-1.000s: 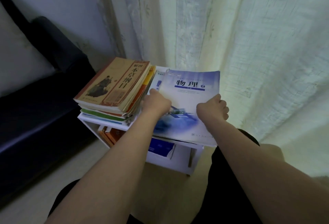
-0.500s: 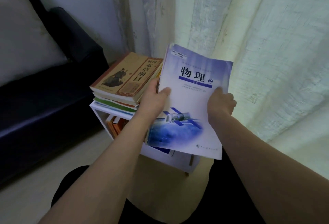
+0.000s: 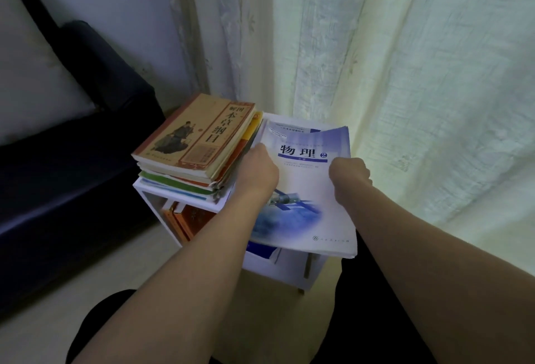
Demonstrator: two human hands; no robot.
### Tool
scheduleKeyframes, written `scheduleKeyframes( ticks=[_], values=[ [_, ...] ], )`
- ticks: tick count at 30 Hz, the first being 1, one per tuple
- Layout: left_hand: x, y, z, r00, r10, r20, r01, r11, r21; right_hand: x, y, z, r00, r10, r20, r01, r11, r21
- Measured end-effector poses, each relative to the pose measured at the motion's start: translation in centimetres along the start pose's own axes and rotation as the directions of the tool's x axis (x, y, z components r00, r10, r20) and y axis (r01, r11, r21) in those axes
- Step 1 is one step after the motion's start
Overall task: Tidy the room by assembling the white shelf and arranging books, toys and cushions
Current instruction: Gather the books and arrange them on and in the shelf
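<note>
A blue-and-white physics textbook (image 3: 304,187) lies nearly flat over the right half of the white shelf (image 3: 150,193), on top of other thin books. My left hand (image 3: 259,171) grips its left edge, and my right hand (image 3: 348,175) grips its right edge with curled fingers. To the left on the shelf top sits a stack of books (image 3: 185,181), topped by a tan book with a robed figure (image 3: 197,138). Orange books (image 3: 185,219) stand in the compartment below.
A dark sofa (image 3: 72,161) with a pale cushion (image 3: 31,74) fills the left side. Light curtains (image 3: 376,59) hang right behind the shelf. My dark-trousered knees are at the bottom, over a pale floor (image 3: 58,291).
The physics textbook was lifted and tilted up half a second ago. Now it has come back down onto the right side of the shelf, both hands still on its edges.
</note>
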State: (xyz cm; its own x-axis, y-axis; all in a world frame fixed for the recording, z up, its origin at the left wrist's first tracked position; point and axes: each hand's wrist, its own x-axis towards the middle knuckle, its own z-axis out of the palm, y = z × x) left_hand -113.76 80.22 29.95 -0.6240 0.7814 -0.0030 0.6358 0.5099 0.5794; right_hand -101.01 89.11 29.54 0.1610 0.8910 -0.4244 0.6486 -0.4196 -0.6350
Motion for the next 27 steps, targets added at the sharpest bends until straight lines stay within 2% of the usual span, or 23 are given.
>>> scheduleKeyframes(
  ticks=[4,6,8,9,11,13,14,16,17,19,21,24,25,27],
  values=[
    [-0.1,0.6,0.7,0.999,-0.03,-0.02,0.031,0.997,0.075,0.4,-0.1,0.9,1.0,0.008,-0.025,-0.007,1.0,0.015],
    [-0.5,0.9,0.9,1.0,-0.008,-0.022,0.011,0.988,0.154,0.0,-0.2,1.1,1.0,0.011,-0.019,-0.01,1.0,0.026],
    [-0.6,1.2,0.8,0.999,0.026,-0.047,-0.018,0.988,0.155,-0.2,-0.1,1.0,1.0,0.02,-0.01,-0.02,1.0,0.02],
    [-0.5,1.4,0.6,0.999,0.025,-0.044,-0.02,0.994,0.103,-0.1,0.0,0.9,0.999,0.027,-0.023,-0.026,0.999,0.019],
    [-0.2,1.6,-0.8,0.999,-0.035,0.008,0.036,0.98,-0.194,-0.2,0.2,0.8,0.996,-0.01,-0.083,0.011,1.0,0.015],
    [-0.3,1.0,-2.8,0.99,-0.054,0.129,0.119,0.81,-0.574,-1.3,0.1,0.5,0.977,-0.115,-0.181,0.132,0.987,0.087],
    [-0.7,0.4,-4.0,0.984,-0.034,0.175,0.147,0.715,-0.683,-2.0,-0.3,0.4,0.955,-0.17,-0.242,0.218,0.958,0.187],
    [-1.9,-1.2,-6.5,0.971,0.05,0.236,0.173,0.536,-0.826,-3.7,-1.9,0.1,0.942,-0.208,-0.264,0.309,0.847,0.433],
    [-2.6,-2.5,-7.8,0.971,0.083,0.222,0.162,0.451,-0.878,-4.9,-2.8,0.3,0.944,-0.23,-0.238,0.323,0.797,0.51],
    [-3.7,-4.8,-10.2,0.988,0.05,0.145,0.119,0.352,-0.929,-7.2,-4.5,0.7,0.931,-0.319,-0.178,0.365,0.795,0.485],
    [-4.5,-7.4,-12.5,0.997,-0.065,0.045,0.063,0.302,-0.951,-10.9,-5.6,2.0,0.851,-0.484,-0.205,0.521,0.723,0.454],
    [-5.9,-11.0,-15.4,0.969,-0.219,-0.115,-0.078,0.172,-0.982,-17.1,-4.9,4.7,0.659,-0.725,-0.199,0.741,0.582,0.335],
    [-6.1,-11.9,-16.1,0.948,-0.271,-0.165,-0.124,0.164,-0.979,-18.0,-4.2,5.7,0.608,-0.774,-0.178,0.782,0.546,0.3],
    [-7.5,-14.9,-17.5,0.898,-0.373,-0.233,-0.156,0.226,-0.961,-20.2,-2.1,8.5,0.528,-0.842,-0.11,0.829,0.483,0.282]
  ],
)
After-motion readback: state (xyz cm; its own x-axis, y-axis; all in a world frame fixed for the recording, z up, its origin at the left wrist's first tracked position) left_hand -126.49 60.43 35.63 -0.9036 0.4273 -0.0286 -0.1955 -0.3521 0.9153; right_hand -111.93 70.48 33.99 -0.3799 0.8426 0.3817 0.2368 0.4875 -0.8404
